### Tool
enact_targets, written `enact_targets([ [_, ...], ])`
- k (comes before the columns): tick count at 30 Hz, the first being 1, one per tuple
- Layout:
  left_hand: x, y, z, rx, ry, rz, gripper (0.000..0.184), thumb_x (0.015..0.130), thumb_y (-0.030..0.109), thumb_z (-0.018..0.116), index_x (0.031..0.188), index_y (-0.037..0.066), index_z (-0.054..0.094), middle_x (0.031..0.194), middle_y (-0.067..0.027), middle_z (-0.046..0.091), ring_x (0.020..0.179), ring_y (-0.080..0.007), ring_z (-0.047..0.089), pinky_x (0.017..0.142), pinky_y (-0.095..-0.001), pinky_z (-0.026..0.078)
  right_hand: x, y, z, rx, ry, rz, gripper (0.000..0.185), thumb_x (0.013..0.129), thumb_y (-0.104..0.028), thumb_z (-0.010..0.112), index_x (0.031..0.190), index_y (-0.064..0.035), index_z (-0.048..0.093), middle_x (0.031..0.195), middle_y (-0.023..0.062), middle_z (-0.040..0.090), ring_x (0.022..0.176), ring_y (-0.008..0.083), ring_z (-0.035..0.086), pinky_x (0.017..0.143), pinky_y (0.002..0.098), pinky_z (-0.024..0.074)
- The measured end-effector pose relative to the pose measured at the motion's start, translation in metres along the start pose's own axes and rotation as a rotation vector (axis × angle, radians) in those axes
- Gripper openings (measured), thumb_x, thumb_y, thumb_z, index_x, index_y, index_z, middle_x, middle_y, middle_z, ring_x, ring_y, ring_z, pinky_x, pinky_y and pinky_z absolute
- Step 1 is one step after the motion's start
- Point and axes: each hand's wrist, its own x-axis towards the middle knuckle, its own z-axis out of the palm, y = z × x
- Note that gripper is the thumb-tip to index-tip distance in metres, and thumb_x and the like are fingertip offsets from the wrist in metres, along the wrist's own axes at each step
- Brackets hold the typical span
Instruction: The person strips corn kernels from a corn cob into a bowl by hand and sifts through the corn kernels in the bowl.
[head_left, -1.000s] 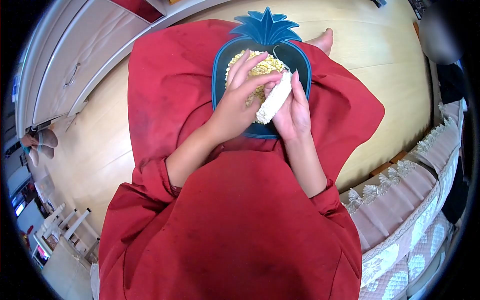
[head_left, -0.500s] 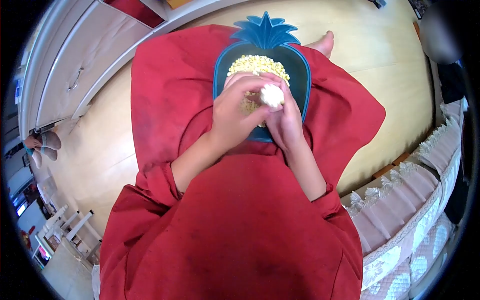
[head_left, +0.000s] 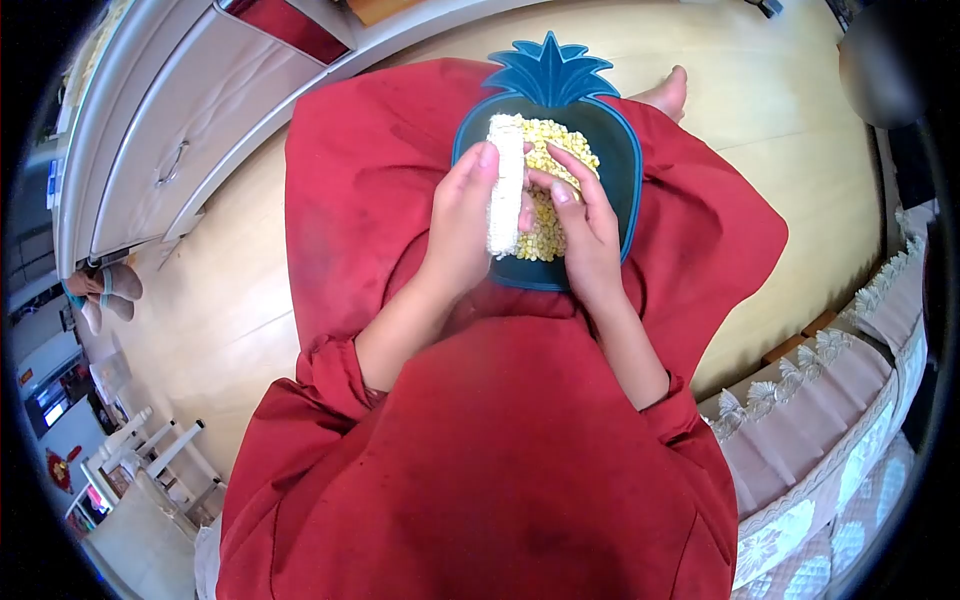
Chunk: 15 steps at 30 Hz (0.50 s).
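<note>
A pale corn cob [head_left: 506,190], mostly bare of kernels, stands lengthwise in my left hand [head_left: 462,210], whose thumb and fingers are wrapped round it. My right hand [head_left: 592,232] hovers just to the right, fingers bent and apart, with nothing visible in it. Beneath both hands a dark teal pineapple-shaped bowl [head_left: 622,200] rests on my lap. Yellow corn kernels [head_left: 560,140] lie in a heap inside it, partly hidden by my hands and the cob.
Red cloth [head_left: 370,190] spreads over my lap and legs. A bare foot [head_left: 668,95] shows on the pale floor [head_left: 740,120]. White drawers [head_left: 190,130] stand at the left, with a white stool [head_left: 150,450] lower down. A frilled cover [head_left: 800,400] lines the right side.
The cob has turned from end-on to lengthwise, and my left hand now holds it alone. My right hand has come off it to the right. The whole view has shifted slightly.
</note>
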Motion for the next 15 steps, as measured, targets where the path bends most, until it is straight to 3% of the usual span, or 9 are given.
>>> enact_targets([
  [4,0.005,-0.007,-0.008,-0.107,-0.033,-0.051,0.052,0.113,0.041,0.032,0.132,-0.004,0.051,0.097,-0.0063,0.058,0.065,-0.016,0.053,0.064,-0.0326,0.044,0.001,0.013,-0.003,-0.068,0.029,-0.077,0.04,0.105,-0.006,0.053,0.145,-0.0019,0.051,0.13,0.0126,0.065,0.121,0.0144,0.057,0.103,0.0286,0.0442],
  [10,0.007,-0.01,-0.012,-0.18,-0.069,-0.089,0.054,0.113,0.04,0.029,0.133,-0.005,0.052,0.093,-0.0067,0.058,0.066,-0.0172,0.052,0.067,-0.0328,0.043,0.004,0.023,-0.009,-0.314,0.036,-0.197,0.035,0.101,-0.005,0.061,0.135,-0.0009,0.06,0.123,0.0077,0.065,0.111,0.0143,0.06,0.101,0.028,0.0453],
  [15,0.004,-0.007,-0.012,-0.122,-0.099,-0.112,0.055,0.113,0.039,0.029,0.133,-0.006,0.053,0.09,-0.0075,0.06,0.067,-0.0173,0.053,0.068,-0.0332,0.044,0.003,0.023,-0.004,-0.122,0.118,-0.139,0.034,0.099,-0.003,0.064,0.133,-0.0016,0.062,0.117,0.0054,0.066,0.096,0.0117,0.063,0.089,0.026,0.0497],
])
